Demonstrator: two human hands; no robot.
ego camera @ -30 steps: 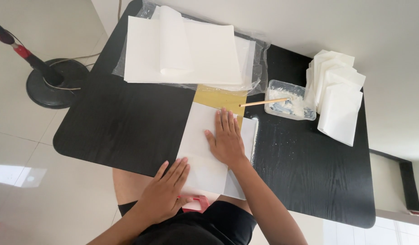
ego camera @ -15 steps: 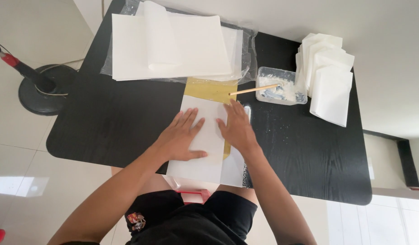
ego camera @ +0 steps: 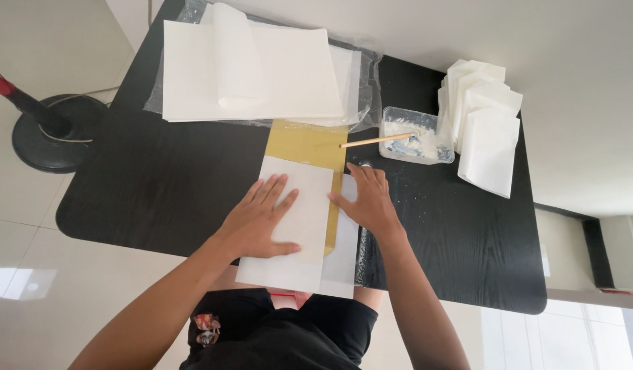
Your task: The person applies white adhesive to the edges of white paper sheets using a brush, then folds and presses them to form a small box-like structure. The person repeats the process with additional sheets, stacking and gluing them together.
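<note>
Pressing flat on a white sheet (ego camera: pixel 296 233) at the lower middle of the frame, the left hand (ego camera: pixel 262 219) has its fingers spread wide and holds nothing. Just to its right, the right hand (ego camera: pixel 368 202) lies open with fingers extended, touching the sheet's folded edge over a yellow board (ego camera: pixel 306 145). A paper stack (ego camera: pixel 251 72) sits upper left on the black table (ego camera: pixel 145 185).

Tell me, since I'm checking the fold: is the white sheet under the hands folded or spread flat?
Partly folded: the white sheet lies doubled over a yellow strip, pressed by the left hand.
</note>
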